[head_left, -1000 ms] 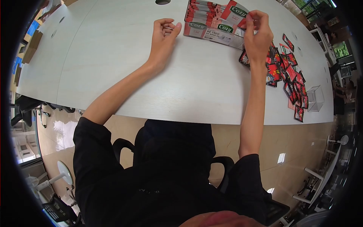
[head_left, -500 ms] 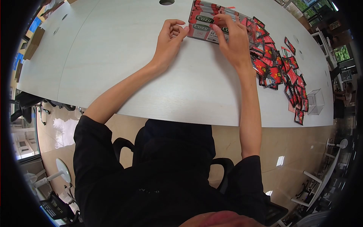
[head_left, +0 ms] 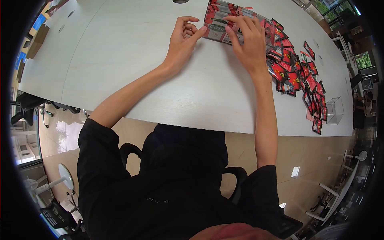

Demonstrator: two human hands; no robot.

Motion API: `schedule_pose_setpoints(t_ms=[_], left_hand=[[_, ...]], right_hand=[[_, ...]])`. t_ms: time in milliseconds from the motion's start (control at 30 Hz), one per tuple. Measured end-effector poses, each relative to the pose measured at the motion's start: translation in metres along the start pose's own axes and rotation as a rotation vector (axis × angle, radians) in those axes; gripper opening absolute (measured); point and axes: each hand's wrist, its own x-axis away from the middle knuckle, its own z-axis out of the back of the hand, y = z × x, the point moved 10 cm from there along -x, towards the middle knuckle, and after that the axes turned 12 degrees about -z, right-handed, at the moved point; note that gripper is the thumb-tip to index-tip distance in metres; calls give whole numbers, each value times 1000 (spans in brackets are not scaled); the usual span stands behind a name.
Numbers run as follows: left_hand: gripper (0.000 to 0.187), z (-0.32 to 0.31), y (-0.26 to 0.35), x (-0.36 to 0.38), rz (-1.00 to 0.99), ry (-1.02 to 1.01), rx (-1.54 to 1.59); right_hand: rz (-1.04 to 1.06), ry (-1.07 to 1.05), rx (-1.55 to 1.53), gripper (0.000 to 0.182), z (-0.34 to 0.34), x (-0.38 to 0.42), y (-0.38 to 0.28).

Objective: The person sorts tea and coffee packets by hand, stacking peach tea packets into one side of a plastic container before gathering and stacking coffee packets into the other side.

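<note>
A clear box (head_left: 219,36) filled with rows of red and white Cozy packets lies at the top centre of the white table. My left hand (head_left: 185,42) is beside the box's left corner, fingers curled and apart, its thumb tip close to the edge, with nothing held. Over the front of the box is my right hand (head_left: 249,44), thumb and fingers bent down onto a packet or the box; what they grip is too small to make out. Right of the box, many loose red and black sachets (head_left: 292,81) are spread in a pile.
A small clear empty-looking container (head_left: 335,111) stands near the right end of the white table (head_left: 192,100). A brown carton (head_left: 37,41) is at the far left. A round hole is in the tabletop at the back. A person is seated at the far right.
The view has shifted slightly, and the box shows a little further right and up. My right fingers have dipped lower over the packets; a Cozy label in front of them appears tilted.
</note>
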Motion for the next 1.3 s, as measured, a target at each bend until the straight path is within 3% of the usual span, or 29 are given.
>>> schedule_pose_setpoints(t_ms=[133,300,400,500,633,700,800,1000,1133,1200,1300], left_hand=[[44,3,2,-5,-56,-19,-84],[56,-8,27,-21,-338,-223,-469],[55,-7,33,-25,-368,-220,-392],[55,-9,20,-30,-330,-318,-537],[53,-10,18,-29,-336,-289,-575],[47,-16,34,-28,-629,-311,-698],[43,-16,41,-27,-787,-300,-893],[39,-24,47,-25,-808,-336,-1064],[37,-20,55,-25,-752,-243,-980],[35,-16,57,-24,-769,-237,-848],[34,-14,50,-29,-716,-275,-916]], right_hand=[[-31,-36,-78,22,-9,2,2],[-181,-91,-170,40,-18,5,15],[-101,-103,-23,45,-21,6,15],[-133,-112,-72,45,-24,7,18],[-105,-112,-111,45,-19,6,10],[-110,-125,-96,47,-22,7,10],[-105,-114,-4,49,-23,8,6],[-75,-98,103,51,-20,8,-1],[-50,-65,74,52,-9,4,-4],[-107,-18,-83,54,2,1,2],[-95,-68,-10,55,-9,3,2]])
